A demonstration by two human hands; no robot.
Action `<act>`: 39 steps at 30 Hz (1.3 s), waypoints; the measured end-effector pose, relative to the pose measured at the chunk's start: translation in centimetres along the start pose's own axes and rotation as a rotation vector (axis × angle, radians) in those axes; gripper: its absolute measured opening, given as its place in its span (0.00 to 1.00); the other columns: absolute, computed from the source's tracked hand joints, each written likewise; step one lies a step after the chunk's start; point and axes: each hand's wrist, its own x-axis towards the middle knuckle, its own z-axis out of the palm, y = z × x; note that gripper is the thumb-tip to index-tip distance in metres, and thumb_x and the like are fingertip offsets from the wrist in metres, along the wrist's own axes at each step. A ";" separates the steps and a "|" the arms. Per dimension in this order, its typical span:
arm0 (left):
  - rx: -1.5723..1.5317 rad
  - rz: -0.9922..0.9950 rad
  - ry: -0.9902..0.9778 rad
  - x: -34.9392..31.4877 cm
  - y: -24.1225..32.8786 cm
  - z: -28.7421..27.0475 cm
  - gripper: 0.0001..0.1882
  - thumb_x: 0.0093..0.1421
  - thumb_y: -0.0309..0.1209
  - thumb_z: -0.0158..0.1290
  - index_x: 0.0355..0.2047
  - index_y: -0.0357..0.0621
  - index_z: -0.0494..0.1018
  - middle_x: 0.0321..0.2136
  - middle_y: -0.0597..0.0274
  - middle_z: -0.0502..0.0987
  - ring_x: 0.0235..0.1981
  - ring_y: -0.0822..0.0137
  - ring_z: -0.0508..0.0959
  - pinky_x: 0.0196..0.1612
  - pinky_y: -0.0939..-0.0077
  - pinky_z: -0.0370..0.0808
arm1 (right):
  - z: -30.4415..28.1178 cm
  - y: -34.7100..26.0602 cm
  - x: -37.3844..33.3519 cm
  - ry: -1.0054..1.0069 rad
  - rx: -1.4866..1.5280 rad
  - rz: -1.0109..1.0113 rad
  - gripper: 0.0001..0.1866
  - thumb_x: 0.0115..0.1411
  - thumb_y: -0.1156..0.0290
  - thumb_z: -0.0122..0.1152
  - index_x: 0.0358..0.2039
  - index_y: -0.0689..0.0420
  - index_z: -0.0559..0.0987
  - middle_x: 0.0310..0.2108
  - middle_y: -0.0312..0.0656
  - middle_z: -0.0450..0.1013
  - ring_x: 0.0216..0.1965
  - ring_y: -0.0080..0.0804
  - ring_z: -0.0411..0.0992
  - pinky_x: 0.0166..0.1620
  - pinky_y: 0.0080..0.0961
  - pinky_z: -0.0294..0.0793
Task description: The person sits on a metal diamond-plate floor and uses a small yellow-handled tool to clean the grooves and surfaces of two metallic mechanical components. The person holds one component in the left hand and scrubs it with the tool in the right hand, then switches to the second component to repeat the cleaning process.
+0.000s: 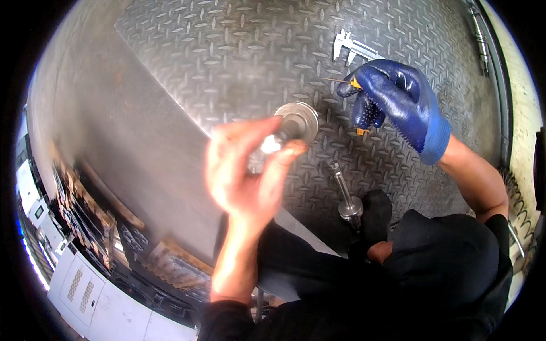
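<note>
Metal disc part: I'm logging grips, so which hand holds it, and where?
The bare left hand pinches the metal disc part near its lower edge; exact contact is blurred. The gloved right hand grips a thin yellow-collared tool.

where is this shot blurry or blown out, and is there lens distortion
Head view: the bare left hand is motion-blurred; glare whites out the small shiny part in its fingers; fisheye bends the checker-plate floor towards a black rim; the gloved right hand stays sharper.

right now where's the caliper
In the head view, the caliper lies on the checker plate floor, upper right, just above the gloved right hand.
</note>
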 end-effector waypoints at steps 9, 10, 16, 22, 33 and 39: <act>-0.254 -0.216 0.083 -0.6 -0.4 0.3 0.18 0.71 0.20 0.59 0.58 0.28 0.74 0.50 0.45 0.84 0.45 0.69 0.85 0.48 0.77 0.83 | 3.0 -1.8 -0.3 0.014 -0.378 -0.264 0.15 0.72 0.68 0.65 0.55 0.61 0.84 0.34 0.45 0.84 0.31 0.31 0.82 0.38 0.29 0.82; -0.250 -0.216 0.074 -0.6 -0.3 0.2 0.18 0.71 0.20 0.59 0.58 0.28 0.74 0.49 0.45 0.84 0.46 0.68 0.85 0.49 0.76 0.84 | 3.3 -1.8 -0.3 -0.007 -0.419 -0.304 0.15 0.72 0.70 0.65 0.55 0.63 0.83 0.33 0.45 0.83 0.31 0.32 0.82 0.39 0.30 0.81; -0.248 -0.257 0.111 -0.8 -0.2 0.4 0.16 0.66 0.19 0.64 0.53 0.31 0.79 0.45 0.51 0.85 0.45 0.61 0.86 0.44 0.72 0.85 | 4.5 -2.5 0.3 -0.048 -0.464 -0.407 0.16 0.68 0.72 0.67 0.55 0.62 0.83 0.39 0.52 0.85 0.35 0.49 0.85 0.37 0.38 0.83; -0.250 -0.249 0.097 -0.9 -0.3 0.1 0.17 0.67 0.21 0.65 0.54 0.29 0.78 0.45 0.45 0.87 0.44 0.69 0.86 0.48 0.78 0.83 | 4.7 -2.0 0.2 -0.074 -0.444 -0.456 0.17 0.68 0.72 0.67 0.56 0.61 0.83 0.37 0.52 0.84 0.33 0.48 0.85 0.36 0.38 0.82; -0.322 -0.320 0.180 -1.3 -0.7 1.0 0.15 0.68 0.25 0.64 0.52 0.31 0.78 0.44 0.46 0.87 0.39 0.70 0.85 0.46 0.76 0.83 | 4.9 -1.6 0.5 -0.059 -0.488 -0.446 0.18 0.69 0.70 0.66 0.57 0.61 0.82 0.35 0.52 0.84 0.32 0.49 0.84 0.36 0.38 0.82; -0.300 -0.328 0.179 -1.0 -0.2 0.9 0.14 0.69 0.25 0.64 0.52 0.31 0.78 0.44 0.45 0.87 0.38 0.70 0.85 0.45 0.76 0.84 | 5.0 -0.5 0.6 -0.031 -0.412 -0.508 0.18 0.69 0.70 0.65 0.57 0.60 0.82 0.35 0.52 0.84 0.33 0.49 0.84 0.37 0.38 0.82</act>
